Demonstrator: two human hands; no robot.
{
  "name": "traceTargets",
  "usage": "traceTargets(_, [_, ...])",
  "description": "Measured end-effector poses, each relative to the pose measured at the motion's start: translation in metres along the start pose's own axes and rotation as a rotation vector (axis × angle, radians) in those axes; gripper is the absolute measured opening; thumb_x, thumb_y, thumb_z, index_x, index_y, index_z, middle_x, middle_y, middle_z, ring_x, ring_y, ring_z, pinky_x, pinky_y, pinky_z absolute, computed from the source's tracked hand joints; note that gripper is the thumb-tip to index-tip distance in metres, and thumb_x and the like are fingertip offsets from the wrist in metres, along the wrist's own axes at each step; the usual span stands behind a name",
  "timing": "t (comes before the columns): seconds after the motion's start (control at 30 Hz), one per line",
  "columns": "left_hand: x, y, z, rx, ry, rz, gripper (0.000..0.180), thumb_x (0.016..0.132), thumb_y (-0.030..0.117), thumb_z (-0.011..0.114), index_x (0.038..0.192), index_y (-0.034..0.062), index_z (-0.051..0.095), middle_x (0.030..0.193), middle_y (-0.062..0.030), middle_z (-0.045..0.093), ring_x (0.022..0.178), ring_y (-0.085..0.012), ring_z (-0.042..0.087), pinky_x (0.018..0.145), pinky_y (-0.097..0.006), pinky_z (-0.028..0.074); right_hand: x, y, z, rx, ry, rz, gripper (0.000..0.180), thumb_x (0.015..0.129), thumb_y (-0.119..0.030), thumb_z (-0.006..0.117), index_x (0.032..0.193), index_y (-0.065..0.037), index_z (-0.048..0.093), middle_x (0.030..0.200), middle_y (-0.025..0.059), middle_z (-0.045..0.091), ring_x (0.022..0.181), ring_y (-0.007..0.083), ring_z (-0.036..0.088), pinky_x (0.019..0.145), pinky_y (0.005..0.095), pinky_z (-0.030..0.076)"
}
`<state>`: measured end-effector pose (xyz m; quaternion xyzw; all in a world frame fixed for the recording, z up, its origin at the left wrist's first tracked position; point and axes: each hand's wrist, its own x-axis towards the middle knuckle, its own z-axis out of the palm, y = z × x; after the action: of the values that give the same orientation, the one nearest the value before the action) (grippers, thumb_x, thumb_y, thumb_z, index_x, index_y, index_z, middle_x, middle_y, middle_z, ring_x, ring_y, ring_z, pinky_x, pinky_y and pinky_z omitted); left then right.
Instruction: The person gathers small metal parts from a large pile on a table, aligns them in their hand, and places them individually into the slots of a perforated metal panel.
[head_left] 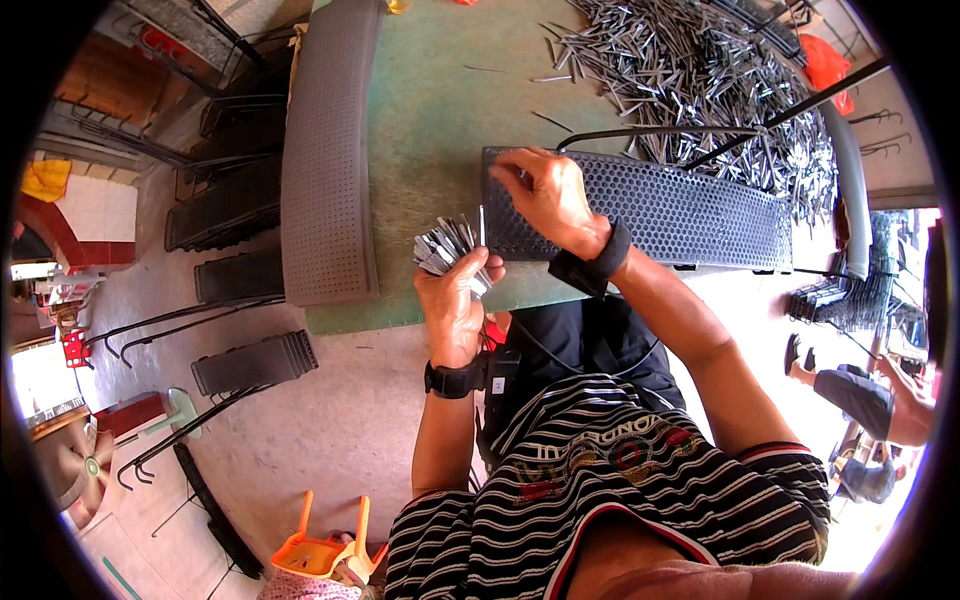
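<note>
- Nearest, I am wearing a black-and-white striped shirt, with a black band circling my left wrist and another dark band circling my right.
- My left hand is closing firmly around a fanned bundle of thin metal strips; one strip is standing nearly upright by the thumb.
- My right hand is curling its fingers above the left end of a dark perforated panel; I cannot tell whether it is gripping anything or touching the panel.
- That panel is lying lengthwise along the near edge of the green tabletop, and the bundle is sitting just left of it.
- A longer grey perforated panel is lying along the tabletop's left side.
- Beyond the dark panel, a large heap of loose strips is spreading over the far right of the tabletop.
- Farther off to the left, black panels are standing near a fan; to the right, another person is showing partly.
</note>
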<state>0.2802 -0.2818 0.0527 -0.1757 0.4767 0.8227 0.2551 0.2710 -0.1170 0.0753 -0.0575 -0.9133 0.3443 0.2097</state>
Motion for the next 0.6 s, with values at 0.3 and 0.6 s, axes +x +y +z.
traceTargets(0.3, [-0.003,-0.002,0.005,-0.02,-0.022,0.016,0.01,0.074,-0.006,0.065,0.082,-0.0049,0.06,0.073,-0.0123,0.063,0.06,-0.0223,0.064,0.053,-0.033,0.054,-0.003,-0.003,-0.004,0.543,0.022,0.331,0.011,0.081,-0.005,0.06,0.086,0.004,0.058,0.066,0.0129,0.064,0.057,0.0165,0.065,0.05,0.0272,0.05])
traceTargets(0.6, [-0.002,0.001,0.005,-0.011,0.013,0.004,0.01,0.074,-0.005,0.065,0.083,-0.0042,0.059,0.071,-0.0116,0.062,0.059,-0.0227,0.063,0.051,-0.033,0.054,0.004,0.012,0.011,0.39,0.08,0.154,0.006,0.085,0.001,0.053,0.091,0.0,0.05,0.073,0.0122,0.065,0.07,0.0181,0.067,0.058,0.0256,0.051])
